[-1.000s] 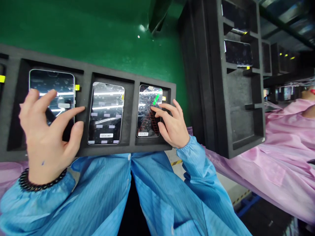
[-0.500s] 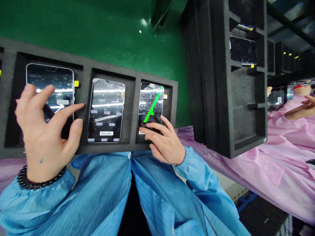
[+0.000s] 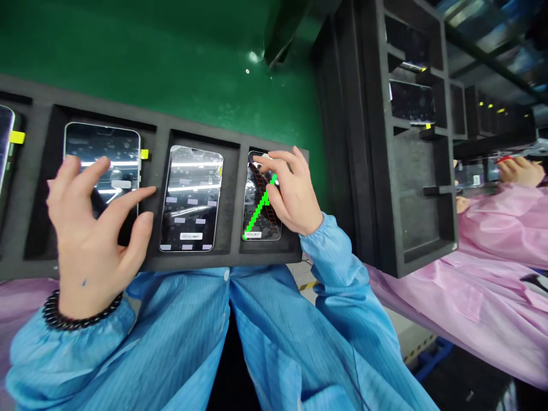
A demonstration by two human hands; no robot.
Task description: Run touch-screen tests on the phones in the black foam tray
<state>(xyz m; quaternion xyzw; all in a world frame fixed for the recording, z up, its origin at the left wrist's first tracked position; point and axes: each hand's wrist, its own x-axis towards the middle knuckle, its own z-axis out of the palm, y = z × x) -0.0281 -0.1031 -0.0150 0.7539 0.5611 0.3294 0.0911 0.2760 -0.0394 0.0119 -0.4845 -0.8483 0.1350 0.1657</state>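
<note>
Phone [image 3: 253,197] with green trace [image 3: 257,213], in black tray [image 3: 205,260], lies beneath right grip [image 3: 296,194], loosely half-spread; left grip [image 3: 92,240], wide, covers part of second phone [image 3: 120,148]

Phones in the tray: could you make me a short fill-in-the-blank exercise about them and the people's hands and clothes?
1. The phone that the right hand partly covers shows a thick diagonal line coloured ____.
2. The bracelet is worn on the ____ wrist.
3. The wearer's right sleeve is coloured ____.
4. The co-worker's sleeve is coloured ____.

Missing words: green; left; blue; pink.
</note>
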